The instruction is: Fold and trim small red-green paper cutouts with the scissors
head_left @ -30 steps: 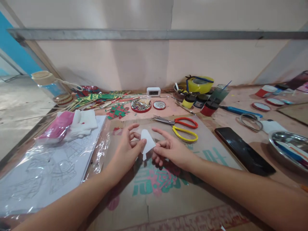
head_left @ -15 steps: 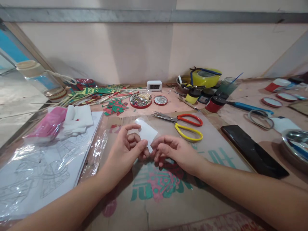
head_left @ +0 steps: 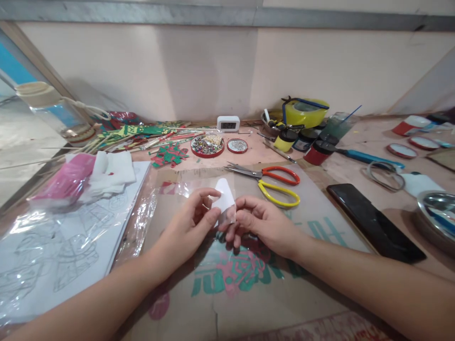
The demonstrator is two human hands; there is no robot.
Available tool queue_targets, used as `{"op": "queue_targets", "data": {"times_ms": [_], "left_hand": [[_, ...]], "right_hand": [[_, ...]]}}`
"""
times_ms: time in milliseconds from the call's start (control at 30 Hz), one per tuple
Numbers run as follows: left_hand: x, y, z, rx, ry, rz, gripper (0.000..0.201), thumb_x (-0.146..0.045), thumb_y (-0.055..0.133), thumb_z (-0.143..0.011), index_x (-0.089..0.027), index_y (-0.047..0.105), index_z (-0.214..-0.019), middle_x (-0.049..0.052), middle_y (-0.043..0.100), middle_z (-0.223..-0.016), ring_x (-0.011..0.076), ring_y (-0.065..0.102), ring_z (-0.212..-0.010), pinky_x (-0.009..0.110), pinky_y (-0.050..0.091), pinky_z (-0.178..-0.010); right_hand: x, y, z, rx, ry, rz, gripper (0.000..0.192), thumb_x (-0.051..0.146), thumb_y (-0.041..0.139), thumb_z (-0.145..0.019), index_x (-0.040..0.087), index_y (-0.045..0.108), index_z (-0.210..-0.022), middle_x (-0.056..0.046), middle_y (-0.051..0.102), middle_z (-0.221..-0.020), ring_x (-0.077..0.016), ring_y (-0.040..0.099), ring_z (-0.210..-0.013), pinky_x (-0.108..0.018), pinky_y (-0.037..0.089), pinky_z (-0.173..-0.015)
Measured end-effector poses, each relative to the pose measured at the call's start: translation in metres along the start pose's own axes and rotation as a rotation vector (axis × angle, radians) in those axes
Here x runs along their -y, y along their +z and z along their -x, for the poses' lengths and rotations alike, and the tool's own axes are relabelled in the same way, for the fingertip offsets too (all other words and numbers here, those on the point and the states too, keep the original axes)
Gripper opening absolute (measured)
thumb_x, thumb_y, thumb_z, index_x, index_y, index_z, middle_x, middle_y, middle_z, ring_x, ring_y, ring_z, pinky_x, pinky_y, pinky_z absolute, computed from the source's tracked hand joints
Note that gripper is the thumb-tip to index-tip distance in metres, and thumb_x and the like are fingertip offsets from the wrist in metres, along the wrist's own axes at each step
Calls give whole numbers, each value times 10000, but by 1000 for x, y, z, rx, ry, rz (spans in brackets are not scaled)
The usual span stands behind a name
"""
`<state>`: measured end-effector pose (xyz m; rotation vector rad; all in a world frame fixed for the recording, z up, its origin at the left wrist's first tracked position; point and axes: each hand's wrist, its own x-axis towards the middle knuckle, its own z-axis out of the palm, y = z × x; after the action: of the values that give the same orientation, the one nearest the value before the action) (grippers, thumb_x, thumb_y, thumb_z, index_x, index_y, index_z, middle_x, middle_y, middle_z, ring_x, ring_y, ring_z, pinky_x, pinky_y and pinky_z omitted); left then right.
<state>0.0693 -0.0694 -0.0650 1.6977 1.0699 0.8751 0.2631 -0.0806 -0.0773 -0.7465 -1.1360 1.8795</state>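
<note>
A small piece of white paper (head_left: 224,195) is raised between my two hands above the plastic-covered cardboard (head_left: 185,303). My left hand (head_left: 195,218) holds its left edge, with the index finger and thumb curled round it. My right hand (head_left: 265,221) pinches the lower right corner, where the paper or a film on it looks see-through over the fingertips. Some fingers lie hidden behind the paper. Just beyond my right hand lie scissors (head_left: 261,176) with one orange and one yellow handle, blades parted and pointing left.
Drawings under plastic (head_left: 71,246), a pink packet (head_left: 67,177) and white tissue (head_left: 113,173) lie on the left. Behind are a bead dish (head_left: 208,146), a sequin lid (head_left: 237,146), a clock (head_left: 228,124) and paint jars (head_left: 318,152). A black phone (head_left: 375,222) lies right, near a metal bowl (head_left: 439,213).
The white paper has turned and lifted in my fingers, its narrow rounded end now pointing up and away. Both hands have shifted slightly. The scissors have stayed in place.
</note>
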Motion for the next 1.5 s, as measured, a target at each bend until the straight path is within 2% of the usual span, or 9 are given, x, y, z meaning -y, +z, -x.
{"op": "queue_targets", "data": {"times_ms": [167, 233, 367, 467, 600, 800, 900, 1033, 1500], "left_hand": [[5, 1, 0, 32, 19, 45, 207, -270, 552, -959, -233, 536, -1162, -31, 623, -777, 117, 619, -685, 244, 504, -641], [7, 2, 0, -2, 63, 31, 202, -263, 575, -948, -242, 571, -1149, 15, 657, -968, 120, 650, -760, 260, 538, -693], [5, -1, 0, -102, 184, -186, 151, -265, 682, -882, -236, 681, -1030, 81, 532, -1364, 214, 587, -1184, 356, 530, -935], [-1, -2, 0, -77, 246, -292, 117, -245, 742, -832, -226, 713, -944, 57, 657, -1187, 211, 618, -1141, 378, 490, -1003], [-8, -1, 2, -14, 158, -170, 137, -214, 707, -845, -226, 725, -980, 19, 762, -953, 175, 711, -874, 305, 564, -820], [-13, 1, 2, 36, 81, -38, 133, -203, 647, -881, -223, 774, -848, 25, 784, -857, 185, 717, -804, 303, 571, -775], [-14, 3, 3, 63, 23, 65, 94, -207, 671, -859, -204, 765, -848, 37, 777, -827, 187, 716, -750, 305, 581, -732], [-16, 1, 4, 69, 20, 70, 126, -223, 641, -883, -196, 756, -839, 34, 762, -809, 174, 701, -743, 285, 564, -714], [-20, -3, -1, 154, -125, 104, 147, -301, 672, -815, -197, 749, -745, 27, 754, -754, 178, 683, -709, 271, 565, -667]], "right_hand": [[-1, -1, 1, 0, 10, 9, 408, 564, 713, -845, 179, 578, -827, -28, 720, -723, -136, 677, -575, -268, 567, -561], [0, 0, 2, -35, 27, 40, 416, 562, 731, -830, 181, 567, -798, -15, 708, -693, -127, 669, -564, -256, 556, -559], [3, 3, 2, -73, 32, 83, 437, 585, 727, -817, 183, 558, -787, -2, 695, -674, -120, 662, -567, -246, 542, -564], [4, 3, 2, -63, 25, 108, 424, 571, 716, -833, 182, 552, -795, 10, 679, -666, -108, 657, -567, -232, 536, -574], [0, 3, 3, -43, -77, 75, 370, 476, 763, -825, 210, 509, -865, 35, 656, -759, -113, 672, -622, -265, 574, -616], [-5, 6, 8, -94, -188, 266, 351, 346, 678, -908, 281, 516, -1213, 50, 663, -743, -125, 664, -628, -278, 579, -625], [-4, 6, 7, -141, -132, 303, 229, 411, 663, -904, 230, 587, -1024, 26, 671, -676, -124, 639, -571, -258, 551, -571], [-1, 4, 5, -177, -107, 304, 272, 448, 701, -865, 219, 555, -850, 26, 650, -620, -124, 618, -541, -237, 511, -517], [-3, 1, 5, -166, -157, 412, 148, 280, 708, -834, 212, 579, -808, 42, 616, -642, -111, 583, -565, -228, 463, -538]]}}
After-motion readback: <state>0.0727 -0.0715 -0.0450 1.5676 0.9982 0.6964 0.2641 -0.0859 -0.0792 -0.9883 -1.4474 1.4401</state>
